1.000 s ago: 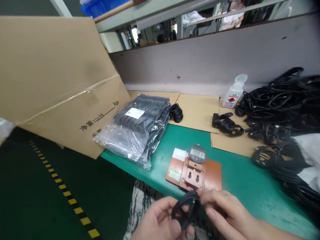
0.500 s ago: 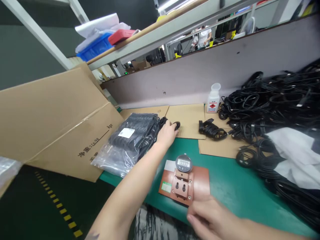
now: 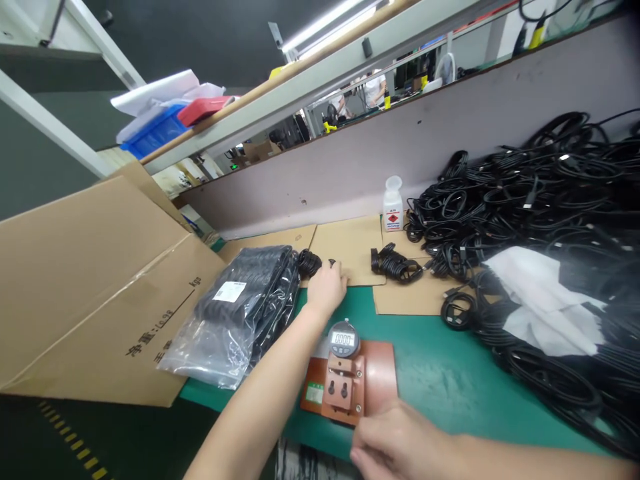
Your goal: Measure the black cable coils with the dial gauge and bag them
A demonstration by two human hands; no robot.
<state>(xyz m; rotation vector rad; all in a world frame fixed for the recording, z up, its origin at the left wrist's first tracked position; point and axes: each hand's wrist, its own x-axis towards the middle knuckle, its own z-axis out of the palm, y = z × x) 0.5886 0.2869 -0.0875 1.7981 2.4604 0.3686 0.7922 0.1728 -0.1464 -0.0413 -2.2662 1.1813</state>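
Observation:
My left hand [image 3: 327,288] is over the front edge of the cardboard, its fingers slightly apart and pointing away. Beside and behind it lies a coiled black cable [image 3: 310,263], partly hidden by the fingers. To its left is a clear plastic bag [image 3: 245,280] of black cables with a white label. A digital dial gauge [image 3: 344,339] reading 0.000 stands on a reddish-brown metal fixture [image 3: 379,373]. My right hand [image 3: 395,437] is closed at the fixture's near right corner, fingers curled; anything inside them is hidden.
A second coiled cable [image 3: 395,263] lies on cardboard [image 3: 350,250]. Behind it stands a white bottle [image 3: 393,210]. A big heap of black cables [image 3: 500,200] fills the right, with white sheeting [image 3: 545,293] on it. An open carton [image 3: 100,280] stands left.
My left hand has drawn back slightly towards me and to the right from the coiled cable, which stays by the bag. The camera view has shifted right; my right hand remains closed near the fixture.

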